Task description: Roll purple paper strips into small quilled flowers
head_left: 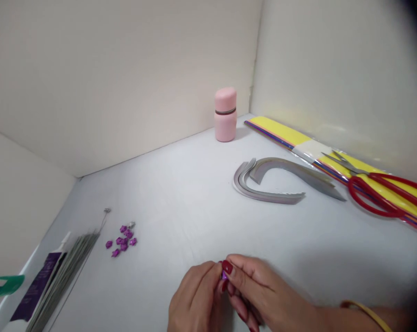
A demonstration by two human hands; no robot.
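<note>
**Two hands pinch a small purple piece above a white table**

The fingers of the left hand and right hand are closed narrowly on the small purple piece, which sits between them, mostly hidden, its shape hard to make out. Farther left lie a cluster of purple flower-like pieces and a bundle of thin wires, its lower end cut off. Beyond are grey paper strips, red-handled scissors and a pink bottle.
</note>
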